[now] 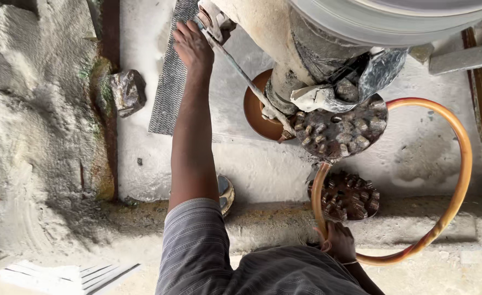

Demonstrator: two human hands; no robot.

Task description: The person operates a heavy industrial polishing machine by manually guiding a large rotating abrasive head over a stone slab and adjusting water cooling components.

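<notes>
The work in hand looks like servicing a stone-polishing machine at its grinding head. The left hand (193, 46) reaches far up to about 11 o'clock of the view, arm fully stretched, fingers closed around the top end of a long metal lever rod (246, 79). The rod slants down toward 4 o'clock and ends at the mounted abrasive disc (343, 128), a round plate studded with worn grinding blocks under the machine's dusty column (262, 27).

The right hand (338, 240) sits low, at about 5 o'clock, wrist bent, fingers curled shut on the orange hose (462, 164) where its loop comes back near the body. Just above that hand, at 12 o'clock from it, a second abrasive disc (346, 196) lies on the stone slab (415, 158), apart from the mounted one.

By my judgement, the step is levering at the head while the hose is held aside; the next move calls for steady force along the rod, without it slipping off the disc's edge.
</notes>
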